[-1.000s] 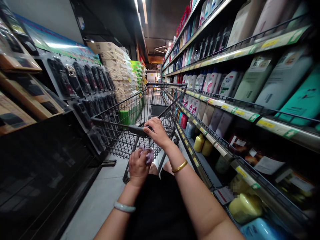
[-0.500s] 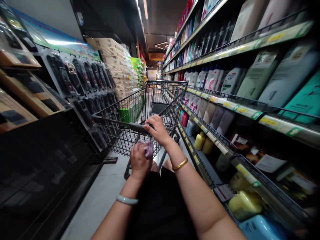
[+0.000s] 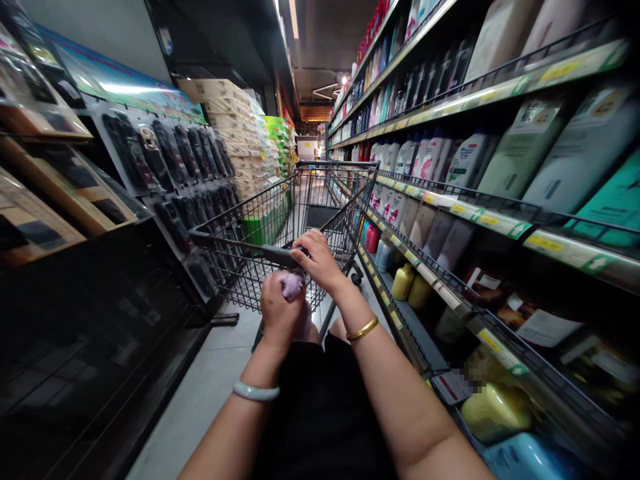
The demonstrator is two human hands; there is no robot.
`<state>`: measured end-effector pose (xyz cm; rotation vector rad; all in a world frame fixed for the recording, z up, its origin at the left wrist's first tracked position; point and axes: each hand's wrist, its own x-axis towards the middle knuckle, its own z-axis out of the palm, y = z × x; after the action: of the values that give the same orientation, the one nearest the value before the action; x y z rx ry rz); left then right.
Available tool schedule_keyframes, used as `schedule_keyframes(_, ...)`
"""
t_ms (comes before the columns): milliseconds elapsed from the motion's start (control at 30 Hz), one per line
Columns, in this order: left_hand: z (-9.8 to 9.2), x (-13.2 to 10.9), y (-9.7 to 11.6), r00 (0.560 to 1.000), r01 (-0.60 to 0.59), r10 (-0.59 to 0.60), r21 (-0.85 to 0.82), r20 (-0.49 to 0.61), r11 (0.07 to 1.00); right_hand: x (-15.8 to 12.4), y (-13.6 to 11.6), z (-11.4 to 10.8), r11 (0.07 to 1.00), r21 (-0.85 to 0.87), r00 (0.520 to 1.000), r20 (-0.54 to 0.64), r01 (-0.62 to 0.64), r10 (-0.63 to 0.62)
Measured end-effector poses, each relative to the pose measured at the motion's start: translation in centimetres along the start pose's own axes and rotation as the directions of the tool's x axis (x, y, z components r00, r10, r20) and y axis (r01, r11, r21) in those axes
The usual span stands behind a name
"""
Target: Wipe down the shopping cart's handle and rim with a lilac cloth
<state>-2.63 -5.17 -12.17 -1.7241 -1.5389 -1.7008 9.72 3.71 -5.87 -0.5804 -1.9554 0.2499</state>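
Note:
A black wire shopping cart (image 3: 260, 227) stands in the aisle right in front of me, its basket apparently empty. My right hand (image 3: 316, 260) is closed around the dark cart handle (image 3: 273, 254), near its right end. My left hand (image 3: 278, 312) sits just below the handle, fingers curled around a small lilac cloth (image 3: 291, 285) that sticks up out of the fist. A pale bangle circles my left wrist and a gold one my right.
Shelves on the right (image 3: 465, 207) hold rows of bottles with yellow price tags along the edges. On the left hang dark packaged goods (image 3: 170, 160) over a dark counter. Stacked cartons (image 3: 235, 127) stand farther down the narrow grey-floored aisle.
My left hand with the lilac cloth has risen toward the cart handle. The right hand keeps its grip, and the cart and view have shifted slightly.

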Motion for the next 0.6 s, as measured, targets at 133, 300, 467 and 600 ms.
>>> schedule_keyframes(133,0.5,-2.4,-1.3,0.996,-0.04,0.04,0.007,0.077,0.999,0.0,-0.1,-0.1,1.0,-0.011,1.0,-0.003,0.006,-0.006)
schedule_keyframes(300,-1.8,2.5,0.5,0.986,-0.045,0.036,-0.05,-0.163,0.998,0.0,-0.3,-0.1,1.0,-0.016,1.0,-0.006,-0.011,0.011)
schedule_keyframes(467,-1.1,2.9,0.5,0.987,-0.088,0.084,-0.022,-0.138,0.996,0.0,-0.5,0.1,1.0,-0.014,1.0,-0.023,-0.015,0.015)
schedule_keyframes(600,0.8,-1.7,-1.9,0.998,-0.055,0.055,0.06,-0.005,0.997,0.0,-0.5,0.2,1.0,-0.02,0.999,-0.026,-0.02,0.019)
